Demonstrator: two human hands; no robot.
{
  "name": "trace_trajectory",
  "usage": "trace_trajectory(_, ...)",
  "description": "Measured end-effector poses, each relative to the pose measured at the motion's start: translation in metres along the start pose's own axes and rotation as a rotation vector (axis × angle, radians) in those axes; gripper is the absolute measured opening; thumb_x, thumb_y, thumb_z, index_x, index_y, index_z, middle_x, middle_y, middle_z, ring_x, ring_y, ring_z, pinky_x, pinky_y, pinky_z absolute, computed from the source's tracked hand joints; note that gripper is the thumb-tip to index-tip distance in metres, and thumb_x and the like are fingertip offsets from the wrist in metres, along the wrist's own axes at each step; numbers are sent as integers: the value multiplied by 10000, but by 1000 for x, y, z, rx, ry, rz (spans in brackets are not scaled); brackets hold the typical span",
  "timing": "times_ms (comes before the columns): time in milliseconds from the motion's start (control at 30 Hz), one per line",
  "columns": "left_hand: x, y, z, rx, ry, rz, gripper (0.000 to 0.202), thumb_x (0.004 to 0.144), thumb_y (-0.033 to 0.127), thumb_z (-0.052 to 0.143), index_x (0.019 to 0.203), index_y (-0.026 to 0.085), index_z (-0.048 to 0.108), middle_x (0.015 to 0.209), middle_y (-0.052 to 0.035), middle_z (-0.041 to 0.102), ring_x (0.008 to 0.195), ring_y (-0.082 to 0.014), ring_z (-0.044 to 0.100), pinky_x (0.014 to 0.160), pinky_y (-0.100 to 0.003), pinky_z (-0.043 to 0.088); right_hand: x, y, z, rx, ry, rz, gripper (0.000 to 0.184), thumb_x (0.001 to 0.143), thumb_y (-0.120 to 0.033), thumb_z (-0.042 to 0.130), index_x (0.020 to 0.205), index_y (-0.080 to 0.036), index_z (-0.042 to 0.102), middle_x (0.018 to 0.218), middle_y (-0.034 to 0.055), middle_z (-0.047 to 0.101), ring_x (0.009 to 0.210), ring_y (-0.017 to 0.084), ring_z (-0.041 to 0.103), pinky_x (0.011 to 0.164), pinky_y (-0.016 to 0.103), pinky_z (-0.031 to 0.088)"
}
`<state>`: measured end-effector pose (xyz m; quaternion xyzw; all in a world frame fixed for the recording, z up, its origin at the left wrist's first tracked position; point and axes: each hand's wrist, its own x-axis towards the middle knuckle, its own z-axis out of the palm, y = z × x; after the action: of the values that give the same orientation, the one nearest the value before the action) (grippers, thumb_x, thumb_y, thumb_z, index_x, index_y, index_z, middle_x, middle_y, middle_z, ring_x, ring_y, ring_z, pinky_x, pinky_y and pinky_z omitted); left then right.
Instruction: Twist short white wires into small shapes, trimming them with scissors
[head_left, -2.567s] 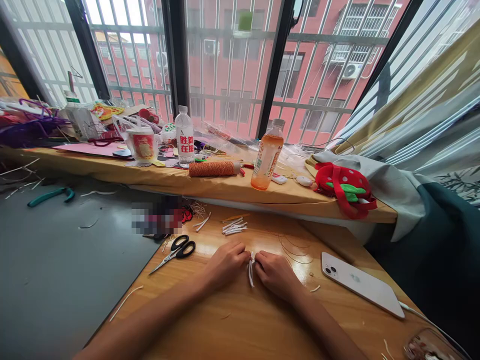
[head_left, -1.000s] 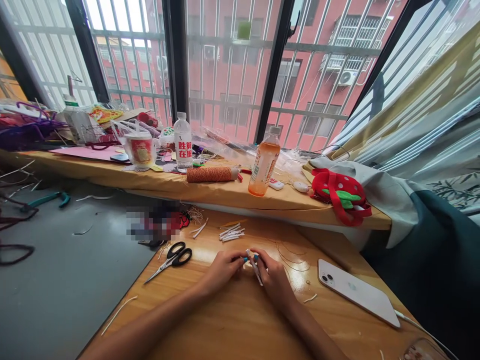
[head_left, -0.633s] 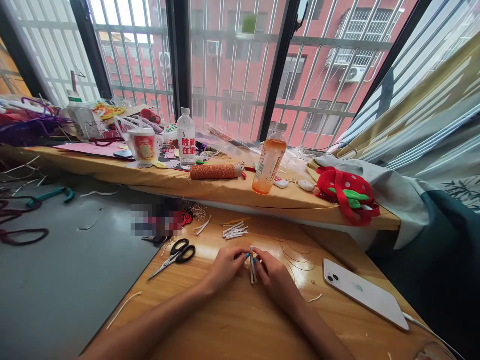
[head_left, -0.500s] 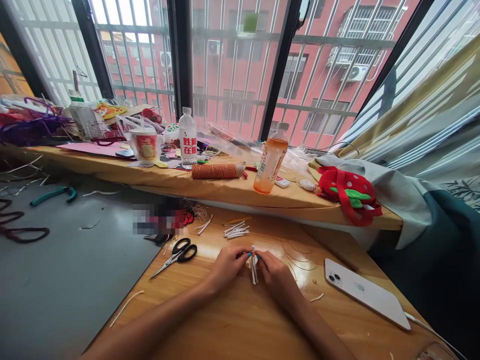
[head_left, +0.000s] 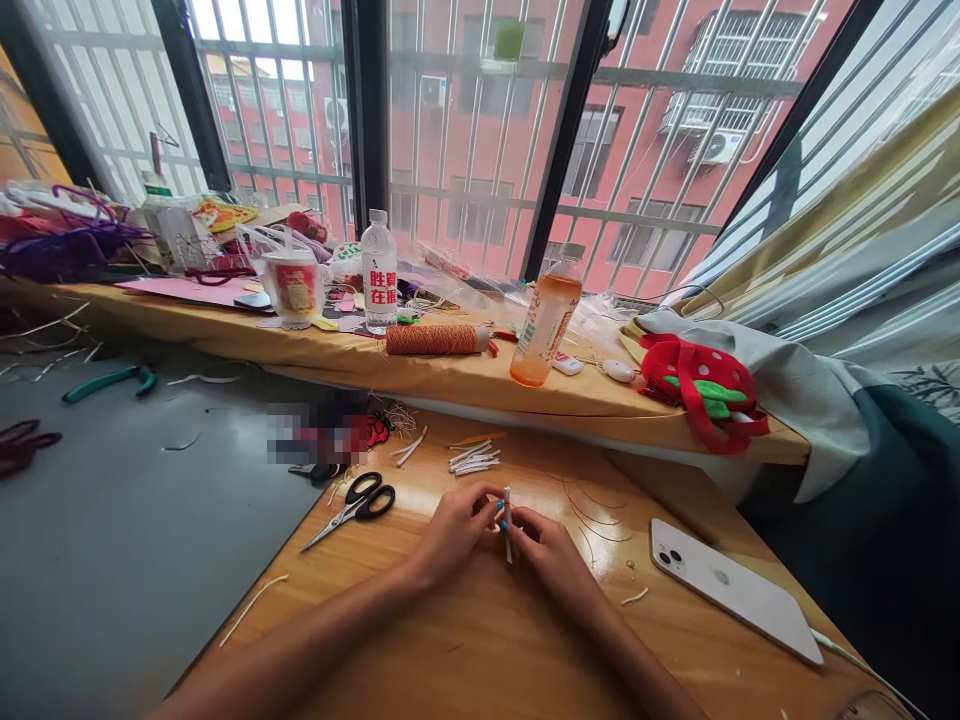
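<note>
My left hand (head_left: pixel 454 530) and my right hand (head_left: pixel 551 555) meet over the wooden table (head_left: pixel 480 640). Between their fingertips they pinch a small bundle of thin white strips (head_left: pixel 508 520), held upright. Both hands are closed on it. A pile of loose white strips (head_left: pixel 472 459) lies just beyond the hands. Black-handled scissors (head_left: pixel 352 505) rest to the left of my left hand.
A white phone (head_left: pixel 731 588) lies at the right with a cable. On the sill stand an orange drink bottle (head_left: pixel 546 318), a water bottle (head_left: pixel 379 272), a spool of orange thread (head_left: pixel 435 339), a cup (head_left: pixel 294 288) and a strawberry pouch (head_left: pixel 701 390). Green pliers (head_left: pixel 109 380) lie on the grey floor.
The strip bundle turned from lying between the hands to standing upright. The hands shifted slightly closer together around it. The view drifted a little.
</note>
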<state>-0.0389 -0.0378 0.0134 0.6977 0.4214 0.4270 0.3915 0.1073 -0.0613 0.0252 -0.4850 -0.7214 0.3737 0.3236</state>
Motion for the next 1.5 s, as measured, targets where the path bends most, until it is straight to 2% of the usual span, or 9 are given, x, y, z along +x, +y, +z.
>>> trace_trajectory(100,-1,-1,1,-7,-26,-6,193,758,261,436,903,158,510,623,17,569,570,-96,520,548,-177,393,0,1,1,74,18,25,265,793,-331,375,743,-148,561,647,-1,545,599,116,485,560,209,367)
trace_trajectory(200,-3,-2,2,103,-25,39,177,746,248,458,902,174,499,657,20,569,571,-96,511,549,-187,388,0,2,1,85,10,32,276,791,-344,379,681,-143,534,558,-21,484,546,102,443,526,200,338)
trace_trajectory(433,-7,-1,2,374,26,183,122,772,224,428,852,184,512,869,-20,546,779,-130,519,683,-226,409,-2,5,4,23,28,28,290,792,-353,373,645,-148,515,527,-30,427,505,92,385,484,195,299)
trace_trajectory(700,-8,0,2,406,-18,201,127,774,189,417,853,188,515,855,-20,538,767,-128,518,687,-226,409,-3,2,7,-17,31,16,289,802,-319,363,739,-153,591,538,-26,453,507,99,380,483,199,298)
trace_trajectory(867,-3,-4,2,290,1,109,107,753,213,445,795,173,535,796,-10,562,679,-113,510,625,-208,403,-3,-1,6,-85,93,16,300,799,-307,363,802,-151,618,558,-12,517,528,116,437,505,205,332)
trace_trajectory(1033,-1,-4,0,208,-31,45,175,740,264,466,864,176,553,793,3,596,601,-99,497,579,-196,395,-4,-3,6,-147,112,-5,284,791,-276,371,854,-161,624,642,12,585,596,136,497,557,214,361)
trace_trajectory(1200,-1,-1,-1,242,-35,54,203,769,251,421,834,174,597,809,-10,623,679,-119,530,635,-205,400,-4,-5,5,-166,98,3,283,788,-300,382,811,-158,626,639,19,592,584,139,506,553,225,370)
trace_trajectory(1400,1,-2,-2,248,3,77,217,785,209,405,830,174,614,831,-26,634,772,-139,547,697,-219,402,0,3,1,61,106,90,353,788,-390,380,1034,-171,510,721,18,594,502,113,510,494,219,401)
trace_trajectory(1500,0,-2,-2,258,-11,103,222,788,206,406,853,168,615,843,-34,633,778,-141,546,711,-223,401,2,7,0,121,147,111,359,802,-389,349,1048,-169,489,775,25,582,409,77,453,452,218,389)
